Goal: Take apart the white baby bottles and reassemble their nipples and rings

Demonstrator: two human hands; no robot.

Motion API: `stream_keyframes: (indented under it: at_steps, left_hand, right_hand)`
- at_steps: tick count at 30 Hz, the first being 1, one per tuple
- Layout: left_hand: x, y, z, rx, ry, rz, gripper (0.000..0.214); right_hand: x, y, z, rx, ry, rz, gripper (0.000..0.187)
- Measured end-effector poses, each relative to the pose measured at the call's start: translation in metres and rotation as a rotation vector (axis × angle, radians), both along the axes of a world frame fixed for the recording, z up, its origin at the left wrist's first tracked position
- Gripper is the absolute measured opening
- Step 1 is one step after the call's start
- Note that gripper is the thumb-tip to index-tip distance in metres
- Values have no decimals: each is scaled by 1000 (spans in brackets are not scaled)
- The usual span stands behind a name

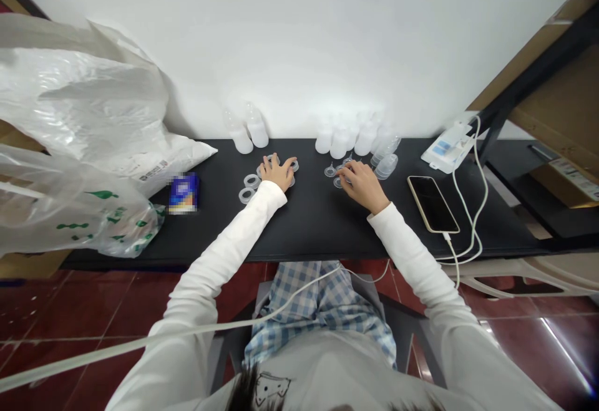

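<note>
My left hand (277,174) lies over a group of white plastic rings (251,181) on the black table, its fingers spread and touching some of them. Among several clear bottle nipples (330,171), my right hand (362,185) reaches down with bent fingers drawn together; what is between the fingertips is hidden. Behind the nipples stand several white milky bottles (339,144), with clear dome caps (386,166) lying to their right. Against the wall at left, two bottles (257,127) with clear caps on stand upright.
Plastic bags (84,105) fill the left end of the table (299,230), beside a blue packet (184,193). A phone (433,204) on a white cable lies at right, near a clear plastic case (448,147). Another cable (262,320) crosses my lap.
</note>
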State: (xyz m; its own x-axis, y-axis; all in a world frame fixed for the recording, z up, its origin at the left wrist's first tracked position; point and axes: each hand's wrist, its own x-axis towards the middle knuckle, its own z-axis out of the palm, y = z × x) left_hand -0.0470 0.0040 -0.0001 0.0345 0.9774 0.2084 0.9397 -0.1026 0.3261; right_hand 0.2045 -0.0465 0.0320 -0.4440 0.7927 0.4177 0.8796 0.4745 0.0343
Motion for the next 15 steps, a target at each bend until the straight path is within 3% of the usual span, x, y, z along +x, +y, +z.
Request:
stream_keyframes:
  at_steps: [8,12,15]
  left_hand:
    - [-3,-5,0,8,-23,91,42]
    - [-13,-2,15,13,-105,132,53]
    - [-35,20,33,111,-249,272,78]
  right_hand:
    - [2,0,-1,-21,14,-9,31]
    - [3,-1,-2,-12,37,7,31]
    - [5,-2,-3,11,69,-12,30]
